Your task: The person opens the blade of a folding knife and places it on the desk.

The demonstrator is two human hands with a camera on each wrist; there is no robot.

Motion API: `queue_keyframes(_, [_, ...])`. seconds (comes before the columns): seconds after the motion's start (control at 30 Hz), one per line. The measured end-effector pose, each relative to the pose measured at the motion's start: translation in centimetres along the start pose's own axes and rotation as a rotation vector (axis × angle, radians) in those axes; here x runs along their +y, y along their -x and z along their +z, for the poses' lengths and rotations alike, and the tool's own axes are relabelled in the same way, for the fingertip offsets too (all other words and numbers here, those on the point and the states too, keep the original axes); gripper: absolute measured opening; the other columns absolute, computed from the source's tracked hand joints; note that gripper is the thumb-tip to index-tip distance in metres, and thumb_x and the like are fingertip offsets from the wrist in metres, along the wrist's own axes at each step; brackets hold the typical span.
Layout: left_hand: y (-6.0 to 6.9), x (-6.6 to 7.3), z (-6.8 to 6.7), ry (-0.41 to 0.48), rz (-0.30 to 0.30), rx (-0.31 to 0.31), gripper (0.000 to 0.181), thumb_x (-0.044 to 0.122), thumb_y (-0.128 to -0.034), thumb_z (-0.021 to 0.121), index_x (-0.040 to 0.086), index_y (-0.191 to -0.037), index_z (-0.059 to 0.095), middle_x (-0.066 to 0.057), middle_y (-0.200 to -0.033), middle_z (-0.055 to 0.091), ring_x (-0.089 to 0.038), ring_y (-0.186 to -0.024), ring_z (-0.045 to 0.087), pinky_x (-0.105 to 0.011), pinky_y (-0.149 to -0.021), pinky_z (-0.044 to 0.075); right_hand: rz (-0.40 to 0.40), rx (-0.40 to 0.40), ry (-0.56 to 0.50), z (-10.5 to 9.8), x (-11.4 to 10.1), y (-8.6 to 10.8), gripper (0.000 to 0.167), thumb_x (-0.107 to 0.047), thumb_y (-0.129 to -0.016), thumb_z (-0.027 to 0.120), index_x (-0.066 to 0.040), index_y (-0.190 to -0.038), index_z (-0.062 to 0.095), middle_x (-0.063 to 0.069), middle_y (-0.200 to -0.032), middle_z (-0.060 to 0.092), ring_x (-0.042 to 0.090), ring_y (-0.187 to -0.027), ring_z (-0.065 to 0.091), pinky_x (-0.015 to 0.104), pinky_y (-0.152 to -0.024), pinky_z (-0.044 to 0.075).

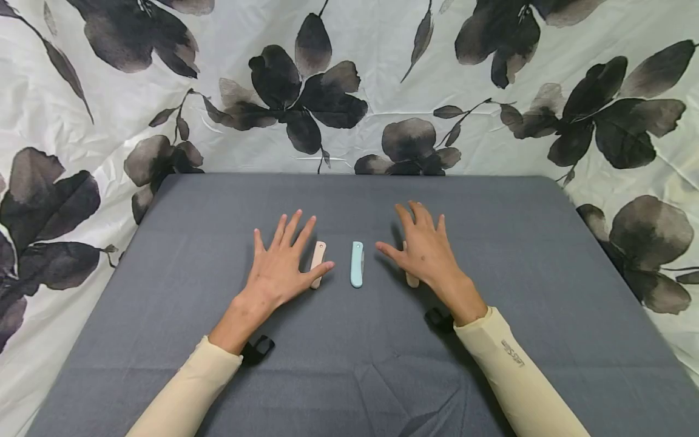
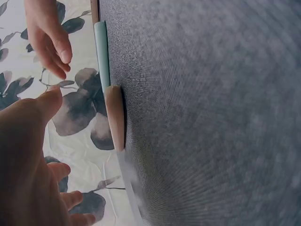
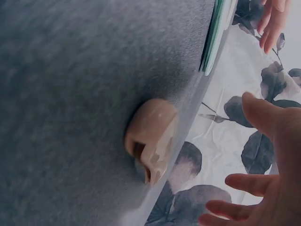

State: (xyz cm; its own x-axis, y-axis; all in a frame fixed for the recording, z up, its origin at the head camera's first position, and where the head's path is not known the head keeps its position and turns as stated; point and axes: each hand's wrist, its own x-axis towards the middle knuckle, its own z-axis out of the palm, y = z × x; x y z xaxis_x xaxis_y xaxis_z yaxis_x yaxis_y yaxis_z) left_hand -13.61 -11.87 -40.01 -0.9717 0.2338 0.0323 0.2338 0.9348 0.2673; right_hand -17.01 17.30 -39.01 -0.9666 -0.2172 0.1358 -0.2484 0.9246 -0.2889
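Three small folded knives lie in a row on the grey cloth. The left one is pale pink (image 1: 318, 261), the middle one light blue (image 1: 357, 265) with a strip of blade along its right edge, and the right one beige (image 1: 412, 280). My left hand (image 1: 281, 264) hovers with spread fingers just left of the pink knife, its thumb crossing over that knife in the head view. Over the beige knife hangs my right hand (image 1: 426, 249), fingers extended, hiding most of it. In the right wrist view the beige knife (image 3: 153, 129) shows end-on, apart from the fingers. Neither hand holds anything.
A grey cloth (image 1: 218, 388) covers the table, creased near the front. Behind and beside it hangs a white sheet (image 1: 382, 60) with dark flowers. Black wrist straps (image 1: 259, 349) sit below both cream sleeves (image 1: 185, 388).
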Motion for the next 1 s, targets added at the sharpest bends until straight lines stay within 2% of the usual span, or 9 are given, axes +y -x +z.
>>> queue_keyframes(0.23, [0.1,0.2,0.1,0.018,0.007,0.003,0.090,0.071,-0.0975,0.053,0.028,-0.169,0.017,-0.004,-0.177,0.012,-0.031,-0.165,0.013,-0.073,-0.125,0.011,-0.060,0.026,-0.051,0.1,-0.7,-0.3,0.075,-0.049,-0.096,0.072,-0.006,-0.153,0.049,0.023,-0.156,0.046,0.043,-0.144,0.045,0.064,-0.120,0.033])
queue_keyframes(0.5, [0.4,0.5,0.1,0.043,0.039,0.058,0.073,0.055,-0.1017,0.060,0.010,-0.158,0.045,-0.013,-0.167,0.037,-0.033,-0.154,0.037,-0.063,-0.121,0.033,-0.095,0.014,-0.120,0.2,-1.8,-0.6,0.054,-0.039,-0.100,0.070,-0.008,-0.142,0.061,0.016,-0.143,0.058,0.037,-0.132,0.055,0.060,-0.111,0.042])
queue_keyframes(0.63, [0.5,0.7,0.1,0.083,0.044,0.084,0.063,0.048,-0.1022,0.063,0.007,-0.150,0.054,-0.016,-0.154,0.051,-0.034,-0.142,0.050,-0.057,-0.112,0.043,-0.099,-0.017,-0.146,0.3,-2.3,-0.8,0.048,-0.036,-0.101,0.069,-0.008,-0.139,0.064,0.015,-0.140,0.060,0.037,-0.129,0.056,0.059,-0.110,0.043])
queue_keyframes(0.73, [0.7,0.8,0.1,0.120,0.035,0.091,0.057,0.044,-0.1018,0.066,0.006,-0.144,0.060,-0.015,-0.139,0.059,-0.033,-0.128,0.057,-0.052,-0.100,0.049,-0.101,-0.039,-0.158,0.4,-2.7,-1.0,0.045,-0.035,-0.101,0.069,-0.008,-0.137,0.066,0.014,-0.137,0.062,0.036,-0.127,0.057,0.059,-0.110,0.043])
queue_keyframes(0.87, [0.8,1.0,0.3,0.130,0.027,0.091,0.052,0.040,-0.1012,0.068,0.005,-0.140,0.064,-0.014,-0.121,0.062,-0.031,-0.108,0.060,-0.047,-0.086,0.051,-0.100,-0.063,-0.179,0.6,-3.1,-1.2,0.042,-0.032,-0.100,0.070,-0.008,-0.134,0.068,0.013,-0.134,0.063,0.035,-0.126,0.058,0.058,-0.112,0.042])
queue_keyframes(1.0, [0.9,1.3,0.4,0.133,0.012,0.067,0.051,0.039,-0.1018,0.067,0.005,-0.140,0.064,-0.014,-0.114,0.063,-0.028,-0.094,0.058,-0.043,-0.078,0.050,-0.102,-0.083,-0.191,0.8,-3.6,-1.5,0.040,-0.032,-0.100,0.071,-0.008,-0.131,0.070,0.012,-0.131,0.064,0.034,-0.125,0.059,0.058,-0.112,0.042])
